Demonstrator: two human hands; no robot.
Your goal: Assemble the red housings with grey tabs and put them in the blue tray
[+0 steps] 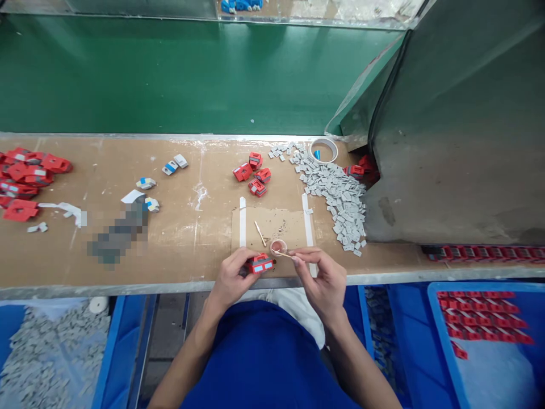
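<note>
My left hand (232,278) is closed round a red toy vehicle body (261,264) with pale blue windows, close to the bench's front edge. In my right hand (323,278), thumb and fingers pinch a thin wooden stick (284,255). The stick's far end reaches to a small round cup (273,243) of reddish-brown paste or paint; whether it touches the contents I cannot tell. Another stick with a pale end (260,233) lies on a cardboard sheet (289,218), which white tape strips hold at both sides.
Beyond the cardboard sit several red vehicle bodies (257,187). Loose grey pieces (336,193) spread to the right beside a tape roll (336,150). A red pile (25,176) lies far left. A metal housing (460,142) rises at right, above a blue bin (443,329) of red parts.
</note>
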